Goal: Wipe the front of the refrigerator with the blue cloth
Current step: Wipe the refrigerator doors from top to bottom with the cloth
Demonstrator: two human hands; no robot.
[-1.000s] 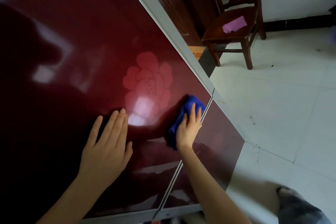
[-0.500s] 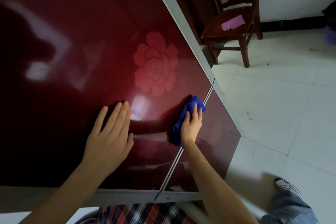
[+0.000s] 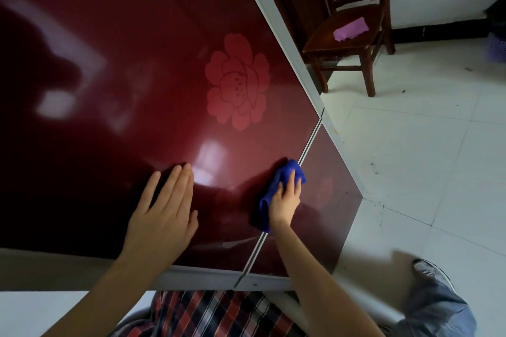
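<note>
The refrigerator front (image 3: 137, 63) is a glossy dark red panel with a pale flower print (image 3: 237, 82) and a thin silver seam (image 3: 309, 145) between its two doors. My right hand (image 3: 286, 197) presses a crumpled blue cloth (image 3: 276, 186) against the red surface just left of that seam. My left hand (image 3: 164, 208) lies flat on the larger door, fingers together, holding nothing. Part of the cloth is hidden under my right palm.
A dark wooden chair (image 3: 353, 35) with a pink cloth (image 3: 350, 29) on its seat stands on the white tiled floor (image 3: 424, 159) beyond the refrigerator. A purple basket (image 3: 497, 46) sits at the right edge. My shoe (image 3: 430, 272) and trouser leg are at lower right.
My view has tilted, shifting the flower print up and right. The right hand and blue cloth stayed by the seam, sliding slightly along it. The left hand remains flat on the door.
</note>
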